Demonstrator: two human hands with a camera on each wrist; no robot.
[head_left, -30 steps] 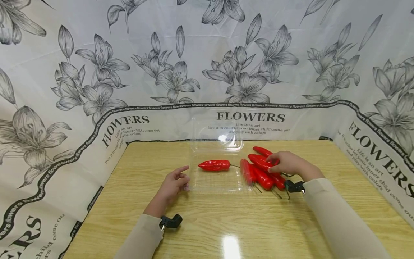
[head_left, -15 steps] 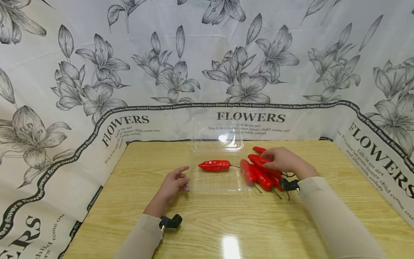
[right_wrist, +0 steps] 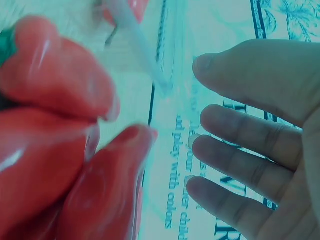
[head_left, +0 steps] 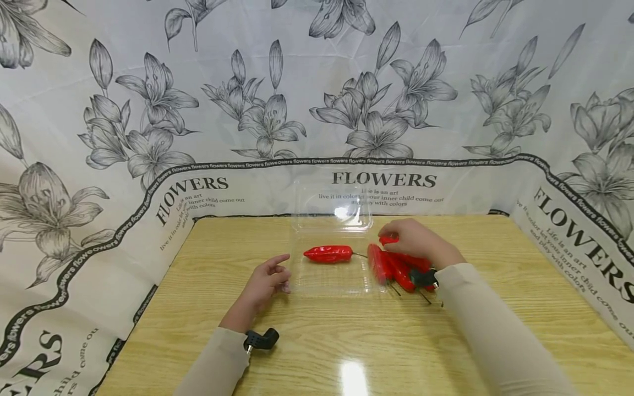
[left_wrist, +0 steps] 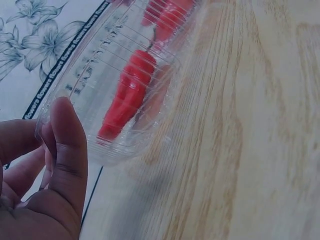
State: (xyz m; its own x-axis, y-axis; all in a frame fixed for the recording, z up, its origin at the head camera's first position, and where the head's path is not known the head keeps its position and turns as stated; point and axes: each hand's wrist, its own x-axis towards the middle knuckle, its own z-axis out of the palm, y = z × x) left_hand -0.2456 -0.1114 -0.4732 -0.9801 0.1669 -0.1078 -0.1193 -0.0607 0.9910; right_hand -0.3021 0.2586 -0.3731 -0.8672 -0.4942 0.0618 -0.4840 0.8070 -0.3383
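A clear plastic clamshell box (head_left: 332, 283) stands with its lid raised at the back, and one red chili pepper (head_left: 328, 253) lies inside. My left hand (head_left: 267, 283) is at the box's left side; in the left wrist view, its thumb (left_wrist: 67, 135) and a finger pinch the rim. Several more red peppers (head_left: 396, 270) are heaped on the table against the box's right side, stems toward me. Over the far end of that heap is my right hand (head_left: 421, 240), hiding part of it. In the right wrist view its fingers (right_wrist: 240, 155) are extended, holding nothing, beside large red peppers (right_wrist: 45, 170).
The wood-grain table (head_left: 317, 341) carries all of this. A white floral cloth (head_left: 267, 187) with printed lettering encloses the back and sides. Black cameras (head_left: 261, 338) are strapped to both wrists.
My right hand has shifted left and away from me across the heap, covering the farther peppers. The left hand, the box and the pepper inside it stay in place.
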